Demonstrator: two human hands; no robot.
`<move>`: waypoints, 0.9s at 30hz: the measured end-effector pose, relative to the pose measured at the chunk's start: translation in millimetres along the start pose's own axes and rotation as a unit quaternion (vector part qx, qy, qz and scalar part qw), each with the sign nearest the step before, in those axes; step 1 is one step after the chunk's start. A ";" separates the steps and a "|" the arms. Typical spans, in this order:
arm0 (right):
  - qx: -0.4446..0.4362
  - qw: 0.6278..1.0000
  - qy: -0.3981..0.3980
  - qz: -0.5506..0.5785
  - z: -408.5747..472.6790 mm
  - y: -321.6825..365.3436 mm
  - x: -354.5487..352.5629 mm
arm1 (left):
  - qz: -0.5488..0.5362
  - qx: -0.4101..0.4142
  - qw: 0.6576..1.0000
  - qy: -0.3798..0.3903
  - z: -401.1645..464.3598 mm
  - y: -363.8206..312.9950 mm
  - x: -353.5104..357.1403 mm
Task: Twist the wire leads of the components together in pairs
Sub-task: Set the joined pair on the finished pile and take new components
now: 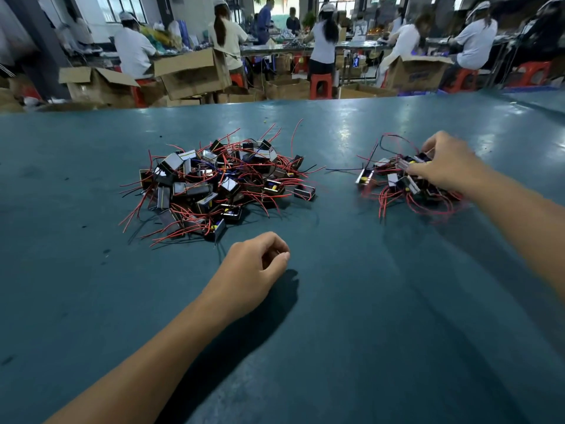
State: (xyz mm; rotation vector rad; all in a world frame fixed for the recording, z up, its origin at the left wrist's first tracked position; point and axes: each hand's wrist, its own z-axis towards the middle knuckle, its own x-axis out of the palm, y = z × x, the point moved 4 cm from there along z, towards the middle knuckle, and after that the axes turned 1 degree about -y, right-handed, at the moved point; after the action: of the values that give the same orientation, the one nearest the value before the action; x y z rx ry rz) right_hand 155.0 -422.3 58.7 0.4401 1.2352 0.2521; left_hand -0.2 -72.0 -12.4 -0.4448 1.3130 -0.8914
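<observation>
- My right hand [440,162] is on the small pile [409,185], fingers pinching a component [408,163] — setting it down, I think.
- My left hand [253,267] is loosely curled, empty, near the big pile [214,185].
- Next — pick a fresh unit and pair its leads.

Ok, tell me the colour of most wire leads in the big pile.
Red wire leads, seen in the head view.
</observation>
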 end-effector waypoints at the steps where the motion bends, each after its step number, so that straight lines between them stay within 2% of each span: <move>1: -0.009 0.999 0.016 0.031 3.0 -2.1 0.7 | 0.009 0.003 1.000 -0.001 -0.2 1.0 -1.3; 4: -0.106 0.984 0.094 0.104 -8.1 11.0 3.1 | 0.012 0.015 1.000 -0.013 0.5 2.5 -5.5; 9: -0.242 0.923 0.242 0.173 -78.1 55.0 11.5 | 0.027 0.025 0.999 -0.012 1.3 4.6 -4.6; 12: -0.278 0.894 0.265 0.230 -106.4 72.7 5.8 | 0.028 0.018 0.999 -0.021 1.8 5.0 -4.0; 16: -0.308 0.854 0.293 0.301 -130.3 89.8 -6.3 | -0.104 -0.005 0.994 0.018 1.7 -3.2 3.9; 19: -0.330 0.830 0.296 0.340 -143.0 103.1 -12.1 | -0.142 0.015 0.989 0.036 2.1 -15.4 15.5; 21: -0.336 0.836 0.271 0.340 -144.5 104.0 -13.8 | -0.153 0.019 0.988 0.023 4.7 -17.6 19.3; 25: -0.339 0.902 0.134 0.230 -132.6 82.6 -12.1 | -0.226 0.000 0.974 0.000 7.6 -13.8 9.6; 27: -0.313 0.928 0.058 0.195 -125.2 65.2 -7.7 | -0.225 0.006 0.974 -0.002 8.5 -14.6 -1.3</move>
State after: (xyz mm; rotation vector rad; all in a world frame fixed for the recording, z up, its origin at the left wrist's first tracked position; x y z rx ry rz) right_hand 37.3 -344.2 62.2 0.1053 1.1004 0.9942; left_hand 3.4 -81.5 1.2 -0.7521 1.2208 -1.2715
